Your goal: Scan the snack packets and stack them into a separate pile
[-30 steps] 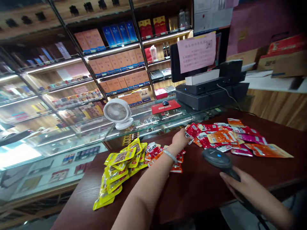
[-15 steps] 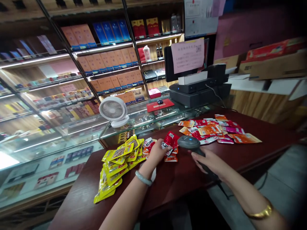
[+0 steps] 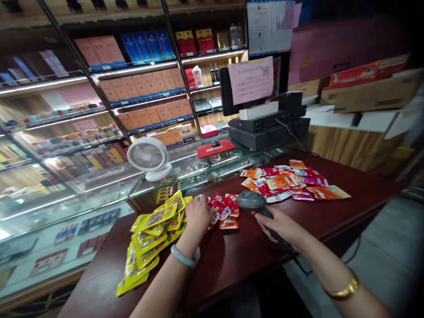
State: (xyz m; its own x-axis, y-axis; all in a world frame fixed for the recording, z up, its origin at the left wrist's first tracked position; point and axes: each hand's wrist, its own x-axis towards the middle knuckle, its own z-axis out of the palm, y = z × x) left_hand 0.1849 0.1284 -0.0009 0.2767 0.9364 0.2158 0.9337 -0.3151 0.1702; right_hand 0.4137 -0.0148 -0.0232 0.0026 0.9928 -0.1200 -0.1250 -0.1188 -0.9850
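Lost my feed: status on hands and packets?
Right hand grips scanner. Left hand on red packets. Yellow packets beside, nothing blocking.

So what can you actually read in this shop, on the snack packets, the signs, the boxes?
No text here can be read for certain.
Pink notice on the monitor: printed lines, too blurred.
Red packets by the left hand: white labels, too small.
Yellow packets: print illegible.
Wall papers: blurred.
Shelf boxes: no legible lettering.
Scanner in the right hand: no readable marking.
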